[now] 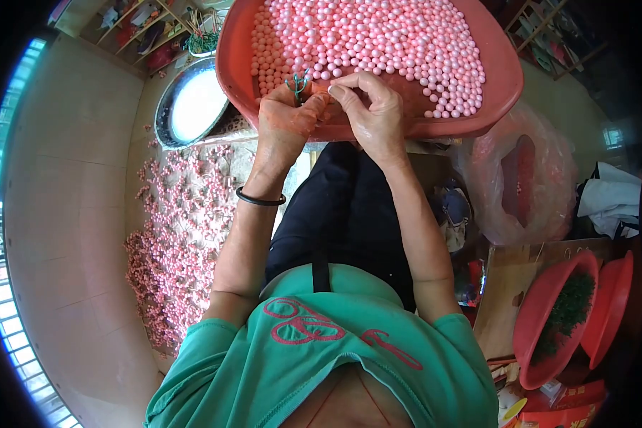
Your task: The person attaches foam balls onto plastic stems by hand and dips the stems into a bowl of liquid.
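Note:
A large pink-red basin (503,85) holds a great many pink beads (371,36). Over its near edge my left hand (289,118) is closed round a small green branched stem (297,87), whose tips stick up above the fingers. Orange-pink stain covers part of that hand. Just to its right, my right hand (372,114) has thumb and index finger pinched together close to the left fingertips. What the pinch holds, if anything, is too small to make out.
Left of the basin stands a dark-rimmed bowl (165,114) of white material. Bead-tipped stems (178,264) cover the floor at left. At right are a clear plastic bag (488,171) and a red basin (531,321) with green stems. Shelves stand at both upper corners.

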Demonstrator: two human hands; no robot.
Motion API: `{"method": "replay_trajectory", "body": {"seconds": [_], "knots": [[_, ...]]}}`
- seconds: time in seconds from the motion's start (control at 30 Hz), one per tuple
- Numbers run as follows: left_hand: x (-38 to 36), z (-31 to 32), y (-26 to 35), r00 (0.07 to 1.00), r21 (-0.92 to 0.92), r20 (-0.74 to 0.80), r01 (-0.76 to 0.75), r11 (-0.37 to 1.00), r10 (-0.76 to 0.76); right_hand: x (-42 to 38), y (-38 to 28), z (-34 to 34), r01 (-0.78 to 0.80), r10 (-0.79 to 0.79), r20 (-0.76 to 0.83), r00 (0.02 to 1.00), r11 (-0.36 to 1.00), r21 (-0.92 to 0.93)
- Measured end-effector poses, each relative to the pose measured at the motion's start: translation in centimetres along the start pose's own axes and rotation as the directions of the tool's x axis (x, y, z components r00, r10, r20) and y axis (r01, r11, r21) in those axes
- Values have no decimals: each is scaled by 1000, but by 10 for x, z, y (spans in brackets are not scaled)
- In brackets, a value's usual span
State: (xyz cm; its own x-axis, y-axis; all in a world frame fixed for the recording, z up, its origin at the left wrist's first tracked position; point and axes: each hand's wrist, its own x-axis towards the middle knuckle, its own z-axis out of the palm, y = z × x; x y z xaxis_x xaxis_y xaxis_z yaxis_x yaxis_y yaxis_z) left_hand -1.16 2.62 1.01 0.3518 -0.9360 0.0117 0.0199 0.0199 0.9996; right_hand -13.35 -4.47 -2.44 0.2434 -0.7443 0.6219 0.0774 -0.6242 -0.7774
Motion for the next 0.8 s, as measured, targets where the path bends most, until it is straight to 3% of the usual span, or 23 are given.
{"method": "replay_trajectory", "body": {"seconds": [0.2, 0.23, 0.33, 0.5, 0.7, 0.8], "knots": [[2, -3, -1, 1000, -55, 15, -7, 998, 7, 1, -14, -11, -394, 384, 87, 919, 891, 225], [4, -5, -3, 1000, -91, 22, 2, 996, 0, -2, -7, -13, -392, 385, 79, 919, 913, 115], [5, -9, -5, 999, -190, 25, 35, 981, -31, -5, 4, -13, -68, 97, 93, 991, 959, -277], [6, -12, -4, 999, -242, 12, 38, 969, -36, -9, 0, 0, 84, 85, 273, 958, 829, -553], [5, -10, -3, 1000, -252, -5, 13, 968, -15, -10, 5, 6, 107, 77, 286, 955, 811, -575], [7, -10, -7, 1000, -209, -31, -1, 978, -5, -7, 10, 2, -134, 176, 137, 975, 953, -273]]}}
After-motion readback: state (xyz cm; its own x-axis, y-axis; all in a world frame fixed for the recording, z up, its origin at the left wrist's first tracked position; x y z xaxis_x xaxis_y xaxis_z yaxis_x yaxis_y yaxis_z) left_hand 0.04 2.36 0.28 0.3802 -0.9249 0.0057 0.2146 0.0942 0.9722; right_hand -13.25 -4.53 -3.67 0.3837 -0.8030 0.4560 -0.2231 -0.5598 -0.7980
